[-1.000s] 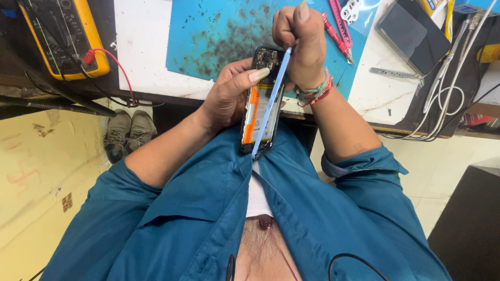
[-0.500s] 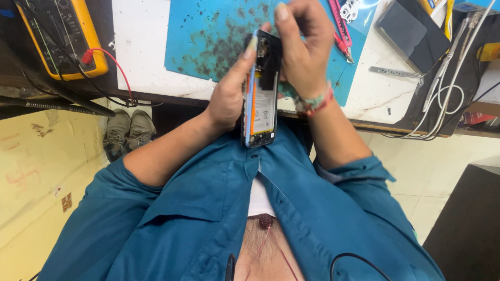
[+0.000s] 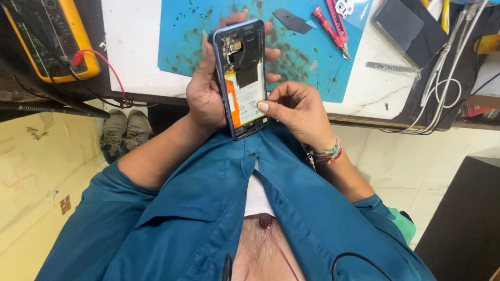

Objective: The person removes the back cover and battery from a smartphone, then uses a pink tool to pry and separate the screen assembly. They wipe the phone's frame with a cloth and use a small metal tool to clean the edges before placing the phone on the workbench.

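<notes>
My left hand [image 3: 205, 96] grips an opened smartphone [image 3: 244, 78] from behind, its back cover off so the white battery and dark circuit parts show. The phone stands nearly upright over my lap, at the edge of the workbench. My right hand [image 3: 294, 109] is beside the phone's lower right side, thumb pressed on the battery and fingers curled against the frame. Threaded bracelets [image 3: 327, 155] circle my right wrist.
A stained blue work mat [image 3: 323, 57] covers the white bench top [image 3: 133, 47]. Red-handled screwdrivers [image 3: 329, 30] and a dark pick lie on the mat. A yellow multimeter [image 3: 52, 39] with a red lead sits left; a dark phone [image 3: 409, 28] and white cables right. Shoes [image 3: 122, 132] below.
The phone has turned from edge-on to facing me with its open back showing. My right hand came down from the phone's top to its lower right side.
</notes>
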